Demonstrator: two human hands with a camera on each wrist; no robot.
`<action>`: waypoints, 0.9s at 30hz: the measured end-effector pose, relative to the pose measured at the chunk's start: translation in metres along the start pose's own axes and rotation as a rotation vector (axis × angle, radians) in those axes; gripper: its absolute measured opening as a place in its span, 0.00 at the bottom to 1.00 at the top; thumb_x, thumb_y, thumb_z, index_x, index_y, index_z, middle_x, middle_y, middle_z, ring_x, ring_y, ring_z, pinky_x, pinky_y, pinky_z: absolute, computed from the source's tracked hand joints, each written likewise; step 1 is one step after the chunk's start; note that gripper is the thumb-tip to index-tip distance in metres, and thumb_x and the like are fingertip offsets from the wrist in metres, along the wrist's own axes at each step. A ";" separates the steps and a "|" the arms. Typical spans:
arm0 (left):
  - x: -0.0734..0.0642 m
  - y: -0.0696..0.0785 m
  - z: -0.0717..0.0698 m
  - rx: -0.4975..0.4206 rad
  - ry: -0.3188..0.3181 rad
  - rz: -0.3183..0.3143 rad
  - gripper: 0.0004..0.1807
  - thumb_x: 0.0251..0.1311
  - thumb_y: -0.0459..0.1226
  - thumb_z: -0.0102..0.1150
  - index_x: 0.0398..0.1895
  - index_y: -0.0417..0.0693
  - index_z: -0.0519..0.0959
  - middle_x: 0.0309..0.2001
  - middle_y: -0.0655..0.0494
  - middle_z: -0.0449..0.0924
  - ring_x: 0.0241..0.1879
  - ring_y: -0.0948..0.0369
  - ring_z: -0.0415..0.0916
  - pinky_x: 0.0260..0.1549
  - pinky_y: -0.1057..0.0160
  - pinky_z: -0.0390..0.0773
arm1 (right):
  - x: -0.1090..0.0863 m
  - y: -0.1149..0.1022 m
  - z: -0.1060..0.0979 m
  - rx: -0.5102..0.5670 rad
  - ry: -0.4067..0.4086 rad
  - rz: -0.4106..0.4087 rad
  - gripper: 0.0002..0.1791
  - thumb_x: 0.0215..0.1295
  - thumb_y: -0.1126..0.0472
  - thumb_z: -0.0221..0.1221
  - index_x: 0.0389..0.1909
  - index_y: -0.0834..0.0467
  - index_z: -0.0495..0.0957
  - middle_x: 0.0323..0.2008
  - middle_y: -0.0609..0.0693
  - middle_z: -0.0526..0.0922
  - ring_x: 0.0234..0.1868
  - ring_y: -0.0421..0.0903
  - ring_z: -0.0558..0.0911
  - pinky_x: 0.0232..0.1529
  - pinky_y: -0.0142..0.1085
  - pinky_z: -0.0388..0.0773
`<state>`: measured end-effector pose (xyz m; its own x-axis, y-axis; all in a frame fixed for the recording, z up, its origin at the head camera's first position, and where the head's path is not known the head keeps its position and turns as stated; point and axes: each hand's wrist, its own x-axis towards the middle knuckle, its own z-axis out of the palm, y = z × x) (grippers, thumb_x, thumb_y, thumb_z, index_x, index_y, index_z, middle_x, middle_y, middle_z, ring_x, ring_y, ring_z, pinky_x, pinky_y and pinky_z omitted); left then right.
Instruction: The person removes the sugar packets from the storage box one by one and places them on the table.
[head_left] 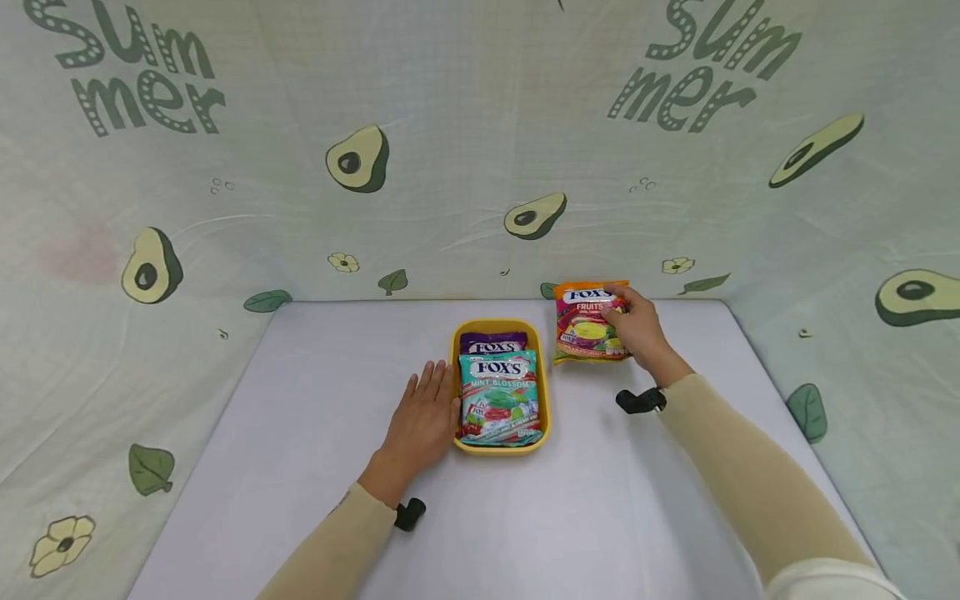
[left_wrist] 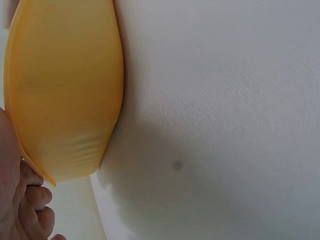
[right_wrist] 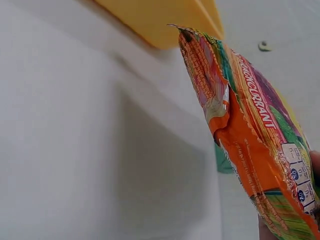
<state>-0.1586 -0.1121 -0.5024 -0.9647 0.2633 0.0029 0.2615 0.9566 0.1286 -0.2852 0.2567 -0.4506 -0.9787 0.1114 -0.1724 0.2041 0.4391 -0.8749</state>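
My right hand [head_left: 639, 330] grips an orange and pink bag of Fox's Fruits candy [head_left: 588, 333] by its right side, and the right wrist view shows the bag [right_wrist: 260, 125] raised above the table. A yellow plastic basket [head_left: 547, 400] stands left of that bag. Inside it, a teal Fox's Mint Blossom candy bag [head_left: 498, 408] overlaps a purple Fox's bag [head_left: 492, 340]. Against the basket's left side rests my left hand [head_left: 425, 421], its fingers extended and the thumb by the rim. The left wrist view shows the basket's outer wall [left_wrist: 65, 90] beside the hand.
The basket stands on a white-covered table [head_left: 322, 383]. A pale cloth wall [head_left: 450, 183] printed with avocados and lettering rises along the table's back edge and both sides. Each wrist wears a small black camera mount [head_left: 640, 402].
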 end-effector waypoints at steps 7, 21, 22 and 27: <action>-0.001 0.000 0.001 -0.018 0.001 -0.001 0.38 0.82 0.51 0.46 0.85 0.41 0.54 0.84 0.44 0.53 0.85 0.47 0.47 0.82 0.43 0.52 | 0.007 0.028 0.012 -0.009 -0.047 0.071 0.32 0.84 0.53 0.51 0.84 0.46 0.58 0.83 0.62 0.54 0.75 0.65 0.63 0.77 0.61 0.64; -0.001 0.000 0.001 -0.027 0.012 -0.008 0.38 0.81 0.51 0.45 0.85 0.41 0.54 0.84 0.44 0.53 0.85 0.47 0.47 0.82 0.43 0.52 | 0.015 0.041 0.026 -0.041 -0.105 0.030 0.31 0.85 0.54 0.50 0.84 0.48 0.58 0.82 0.64 0.56 0.73 0.65 0.65 0.76 0.60 0.67; -0.001 0.000 0.001 -0.026 0.010 -0.010 0.38 0.81 0.51 0.45 0.85 0.41 0.53 0.84 0.44 0.53 0.85 0.47 0.47 0.82 0.44 0.51 | 0.015 0.042 0.026 -0.043 -0.106 0.030 0.31 0.85 0.54 0.50 0.84 0.48 0.57 0.82 0.64 0.56 0.73 0.65 0.65 0.76 0.60 0.67; 0.000 -0.001 0.004 -0.029 0.018 -0.010 0.38 0.81 0.50 0.46 0.84 0.40 0.54 0.84 0.44 0.53 0.85 0.47 0.47 0.82 0.44 0.52 | 0.017 0.044 0.027 -0.058 -0.103 0.028 0.31 0.85 0.54 0.50 0.84 0.49 0.57 0.82 0.65 0.56 0.73 0.65 0.66 0.75 0.60 0.67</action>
<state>-0.1587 -0.1124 -0.5062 -0.9678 0.2509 0.0195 0.2508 0.9551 0.1578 -0.2936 0.2532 -0.5042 -0.9690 0.0333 -0.2449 0.2296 0.4882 -0.8420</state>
